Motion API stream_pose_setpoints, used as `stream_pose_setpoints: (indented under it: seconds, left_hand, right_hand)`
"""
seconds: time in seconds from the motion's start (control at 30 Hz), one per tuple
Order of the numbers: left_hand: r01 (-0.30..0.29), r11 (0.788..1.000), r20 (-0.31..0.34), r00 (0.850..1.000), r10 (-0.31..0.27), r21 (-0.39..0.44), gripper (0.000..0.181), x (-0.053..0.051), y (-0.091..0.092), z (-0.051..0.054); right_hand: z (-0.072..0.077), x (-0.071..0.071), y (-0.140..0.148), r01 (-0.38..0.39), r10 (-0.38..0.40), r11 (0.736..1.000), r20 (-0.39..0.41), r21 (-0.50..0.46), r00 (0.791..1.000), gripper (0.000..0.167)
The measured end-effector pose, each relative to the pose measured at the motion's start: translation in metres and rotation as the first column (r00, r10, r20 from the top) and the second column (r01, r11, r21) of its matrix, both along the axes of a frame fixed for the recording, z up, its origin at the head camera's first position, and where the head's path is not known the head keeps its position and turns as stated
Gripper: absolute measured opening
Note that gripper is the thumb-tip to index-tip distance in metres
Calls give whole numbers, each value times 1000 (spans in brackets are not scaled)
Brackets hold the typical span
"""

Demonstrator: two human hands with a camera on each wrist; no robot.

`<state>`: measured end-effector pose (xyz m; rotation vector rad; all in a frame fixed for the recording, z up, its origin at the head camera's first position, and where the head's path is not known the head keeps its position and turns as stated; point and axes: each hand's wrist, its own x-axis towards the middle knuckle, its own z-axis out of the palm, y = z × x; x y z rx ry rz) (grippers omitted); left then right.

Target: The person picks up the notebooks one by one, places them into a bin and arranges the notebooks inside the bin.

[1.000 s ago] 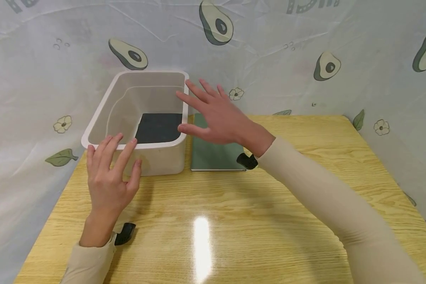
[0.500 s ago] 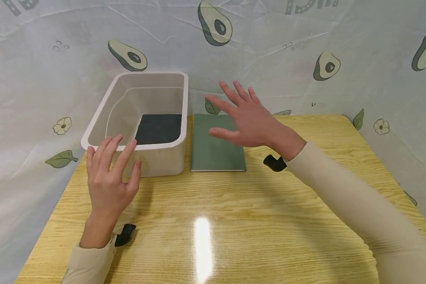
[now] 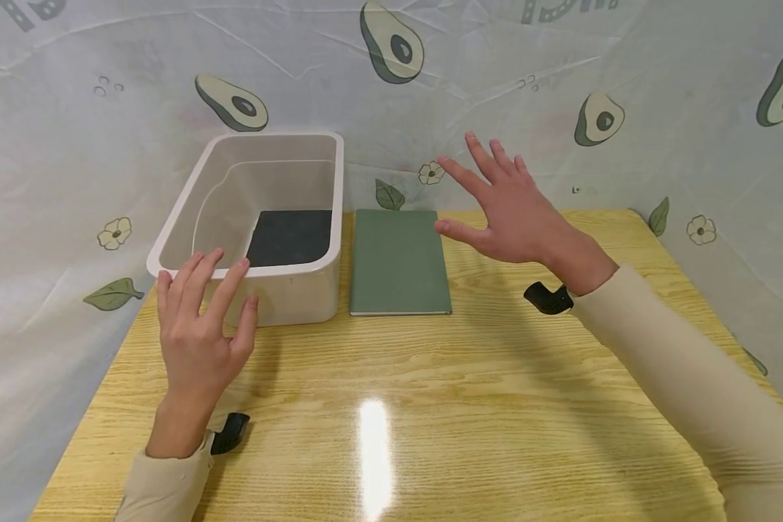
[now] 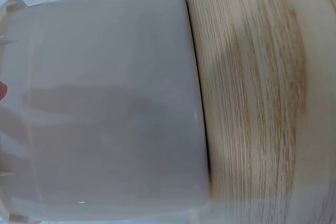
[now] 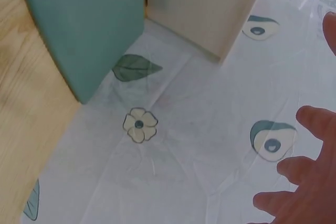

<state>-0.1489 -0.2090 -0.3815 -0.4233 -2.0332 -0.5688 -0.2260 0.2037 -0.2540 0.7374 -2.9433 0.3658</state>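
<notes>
A light beige plastic bin (image 3: pixel 336 290) with a white rim stands at the back left of the table, and a dark flat rectangular thing (image 3: pixel 290 238) lies on its floor. My left hand (image 3: pixel 199 341) is in front of the bin's near wall, fingers spread near the rim; whether they touch it I cannot tell. Right of the bin lies a green hardcover notebook (image 3: pixel 399 264), also seen as a green cover (image 5: pixel 84 19) in the right wrist view. Above and right of the notebook my right hand (image 3: pixel 515 210) hovers, fingers spread, holding nothing.
The wooden table (image 3: pixel 470 406) has a glare streak near its front. A pale cloth (image 3: pixel 483 65) printed with avocados and flowers hangs behind the table and along its sides. A black wrist-worn device (image 3: pixel 548 298) sticks out from the right sleeve, another from the left.
My right hand has moved rightward, from the bin's right rim, across the notebook, to beyond its right edge, uncovering the notebook. The left hand, bin and notebook have stayed in place.
</notes>
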Motion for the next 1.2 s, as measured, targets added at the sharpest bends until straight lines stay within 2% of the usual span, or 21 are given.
stream_pose_setpoints:
  seconds: [0.27, 0.57, 1.0, 1.2]
  left_hand:
    - [2, 1000, -1, 1000, -2, 15, 43, 1, 2, 2]
    - [-5, 999, -8, 1000, 6, 32, 40, 1, 3, 2]
    - [-19, 1000, 21, 1000, 19, 21, 40, 3, 2, 3]
    - [-17, 999, -1, 1000, 17, 34, 39, 3, 3, 3]
  right_hand:
    - [-1, 0, 6, 21, -21, 1000, 11, -9, 1000, 84]
    - [-14, -6, 0, 47, -44, 998, 71, -37, 997, 86]
    - [-61, -14, -10, 103, -91, 994, 224, -41, 970, 88]
    - [-85, -16, -16, 106, -94, 994, 288, -25, 953, 89]
